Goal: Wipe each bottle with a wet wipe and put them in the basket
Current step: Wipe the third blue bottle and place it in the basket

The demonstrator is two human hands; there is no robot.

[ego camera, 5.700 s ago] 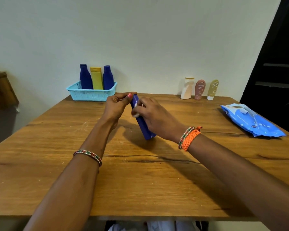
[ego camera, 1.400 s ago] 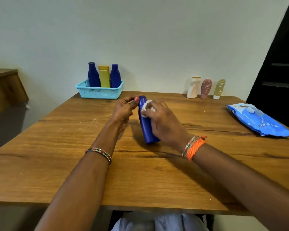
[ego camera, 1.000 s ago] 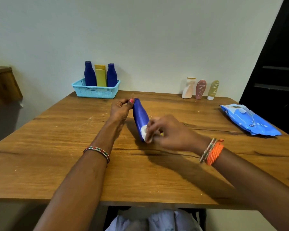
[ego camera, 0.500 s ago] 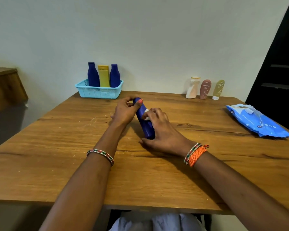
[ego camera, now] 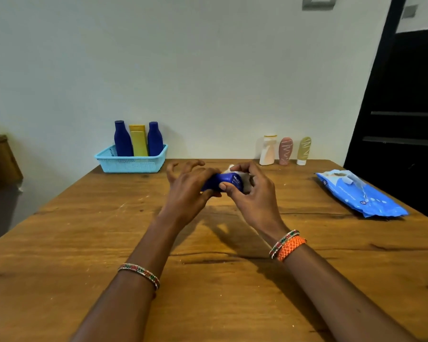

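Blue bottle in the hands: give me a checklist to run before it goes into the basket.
1. Blue bottle held by both the left hand and the right hand: ok.
2. Wet wipe on the bottle: ok.
3. All sides wiped: cannot tell.
4. Turquoise basket has room in front of its three bottles: ok.
5. Path over the wooden table to the basket unobstructed: ok.

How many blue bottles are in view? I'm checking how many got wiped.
3. Two stand in the basket: left blue bottle and right blue bottle, flanking a yellow bottle. The held blue bottle is between both hands.
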